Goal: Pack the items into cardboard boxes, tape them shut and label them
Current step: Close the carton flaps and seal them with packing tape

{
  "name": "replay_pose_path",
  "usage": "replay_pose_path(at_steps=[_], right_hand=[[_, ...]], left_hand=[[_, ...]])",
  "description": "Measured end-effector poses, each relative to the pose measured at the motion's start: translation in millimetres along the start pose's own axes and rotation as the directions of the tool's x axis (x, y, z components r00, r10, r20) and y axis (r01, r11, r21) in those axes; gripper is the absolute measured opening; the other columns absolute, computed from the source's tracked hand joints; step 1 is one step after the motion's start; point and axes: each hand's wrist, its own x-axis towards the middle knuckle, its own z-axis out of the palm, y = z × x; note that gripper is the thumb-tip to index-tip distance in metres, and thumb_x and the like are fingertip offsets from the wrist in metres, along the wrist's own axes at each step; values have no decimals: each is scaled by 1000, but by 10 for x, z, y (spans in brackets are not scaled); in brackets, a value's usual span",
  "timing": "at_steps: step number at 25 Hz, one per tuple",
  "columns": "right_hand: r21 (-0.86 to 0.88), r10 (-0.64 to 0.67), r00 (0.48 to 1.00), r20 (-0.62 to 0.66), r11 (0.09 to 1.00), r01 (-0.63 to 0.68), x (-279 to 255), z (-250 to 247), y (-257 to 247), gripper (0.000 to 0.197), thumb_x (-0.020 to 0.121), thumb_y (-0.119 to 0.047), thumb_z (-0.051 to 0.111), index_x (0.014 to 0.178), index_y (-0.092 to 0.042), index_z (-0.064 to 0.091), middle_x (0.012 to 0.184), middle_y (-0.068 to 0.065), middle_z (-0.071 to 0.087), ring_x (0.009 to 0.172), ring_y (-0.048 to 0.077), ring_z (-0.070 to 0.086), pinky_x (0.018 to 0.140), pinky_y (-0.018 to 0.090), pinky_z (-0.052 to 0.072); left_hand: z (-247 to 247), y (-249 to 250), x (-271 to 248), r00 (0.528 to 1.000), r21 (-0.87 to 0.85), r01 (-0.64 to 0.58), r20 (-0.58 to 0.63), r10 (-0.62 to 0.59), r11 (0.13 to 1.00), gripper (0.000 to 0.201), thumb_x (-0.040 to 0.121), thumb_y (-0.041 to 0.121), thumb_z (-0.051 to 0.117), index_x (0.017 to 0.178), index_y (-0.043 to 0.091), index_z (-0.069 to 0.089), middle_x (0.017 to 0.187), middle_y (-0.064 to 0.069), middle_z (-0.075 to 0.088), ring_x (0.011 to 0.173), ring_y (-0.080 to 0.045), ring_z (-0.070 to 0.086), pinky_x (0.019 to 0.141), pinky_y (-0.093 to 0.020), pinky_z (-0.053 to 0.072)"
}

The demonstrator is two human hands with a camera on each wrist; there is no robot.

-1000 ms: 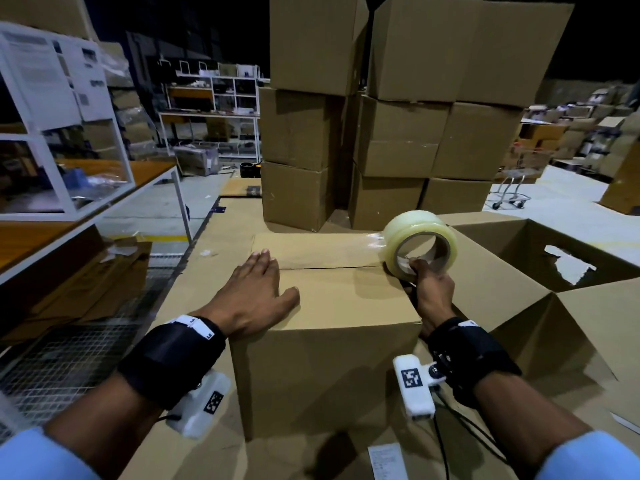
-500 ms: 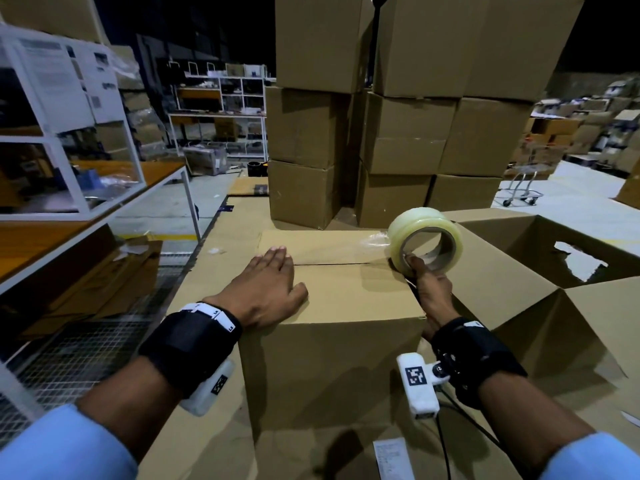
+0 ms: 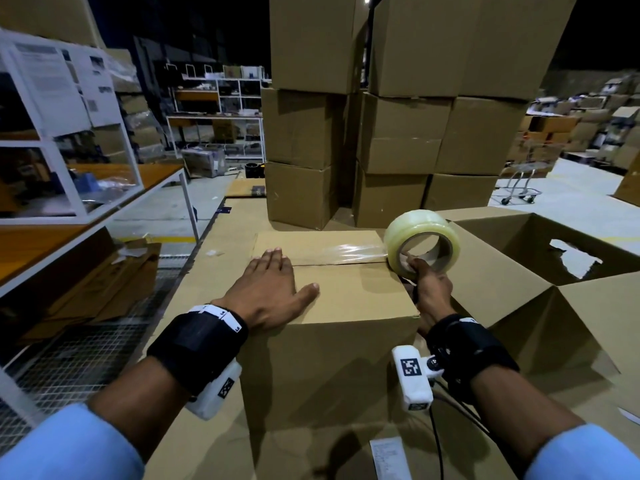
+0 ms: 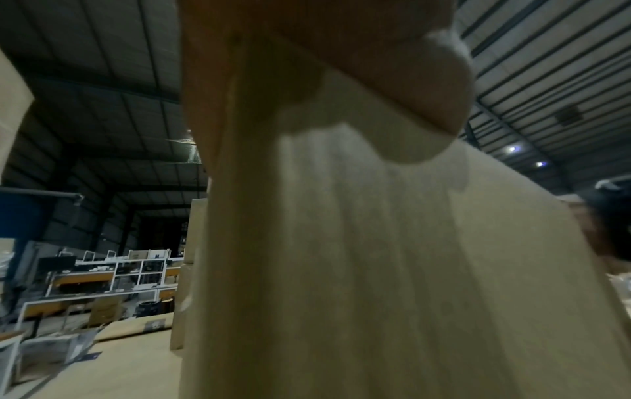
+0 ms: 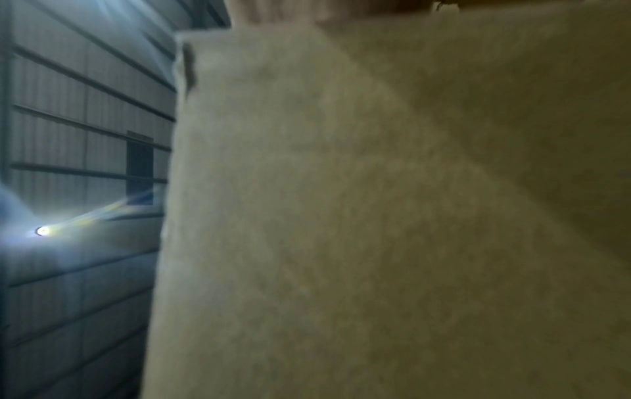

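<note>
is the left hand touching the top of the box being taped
Touching. The head view shows the left hand lying flat, palm down, on the top of the closed box, fingers reaching the taped seam with no gap under them.

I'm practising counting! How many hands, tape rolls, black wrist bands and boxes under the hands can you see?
Hands: 2, the left hand flat on top, the right hand holding the tape
tape roll: 1
box under the hands: 1
Black wrist bands: 2
Total: 6
</note>
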Motion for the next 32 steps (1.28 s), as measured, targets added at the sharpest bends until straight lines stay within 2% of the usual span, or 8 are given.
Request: replay_pose_path(at_steps=[3, 6, 11, 16, 21, 24, 27, 32], right_hand=[[64, 21, 1000, -9, 998, -21, -3, 10, 36, 17, 90, -18, 69, 103, -11, 60, 69, 10, 74, 58, 24, 56, 57, 30, 42], [130, 64, 997, 46, 989, -70, -1, 44, 84, 42, 85, -28, 75, 118, -6, 63, 73, 12, 74, 65, 24, 60, 62, 32, 45], [131, 84, 991, 108, 987, -98, 20, 13, 91, 34, 86, -22, 74, 114, -6, 64, 71, 9, 74, 63, 22, 66, 63, 32, 54], [208, 130, 991, 17, 969, -131, 71, -51, 157, 47, 89, -14, 67, 133, -5, 52, 88, 19, 68, 53, 23, 67, 45, 28, 54], [172, 120, 992, -38, 979, -112, 95, -57, 267, 41, 91, -16, 67, 127, -3, 53, 65, 9, 68, 54, 19, 65, 42, 22, 50], [171, 130, 991, -17, 977, -125, 122, -65, 278, 34, 90, -17, 70, 118, -7, 54, 74, 10, 68, 46, 15, 65, 40, 21, 50], [189, 163, 986, 16, 968, -163, 194, -94, 346, 30, 89, -19, 71, 113, -6, 57, 83, 13, 69, 52, 18, 68, 46, 25, 53], [221, 242, 970, 15, 945, -239, 271, -145, 505, 59, 83, -24, 74, 135, -3, 56, 83, 16, 72, 62, 26, 70, 54, 32, 55]], left_hand=[[-24, 26, 2, 998, -6, -57, 3, 57, 998, 82, 102, 62, 13, 159, 6, -1, 167, -15, -9, 155, -25, -5, 123, -37, -1], [-25, 31, -11, 998, -2, -69, 2, 69, 998, 80, 103, 61, 15, 160, 7, -1, 167, -14, -9, 155, -24, -5, 123, -36, 0], [-33, 43, 8, 998, 3, -66, 2, 66, 998, 80, 103, 61, 16, 160, 7, -1, 167, -13, -8, 155, -23, -3, 122, -35, 1], [-34, 35, -3, 998, -7, -63, 16, 63, 998, 79, 103, 60, 17, 160, 9, -1, 167, -11, -9, 155, -22, -4, 122, -35, 0], [-56, 27, 35, 998, -2, -69, 16, 69, 998, 77, 103, 59, 19, 160, 10, 0, 168, -11, -8, 155, -23, -3, 123, -36, 2], [-59, 47, 58, 997, 10, -66, 35, 65, 998, 76, 104, 58, 19, 160, 12, -2, 168, -9, -9, 155, -23, -4, 124, -39, 2], [-48, 106, 80, 995, 8, -72, 64, 72, 997, 72, 104, 58, 17, 161, 21, -5, 167, -5, -14, 154, -27, -10, 124, -45, -2], [-5, 185, 146, 994, 20, -81, 80, 80, 996, 82, 97, 72, 9, 161, 23, -6, 166, 5, -18, 154, -22, -14, 122, -56, -5]])
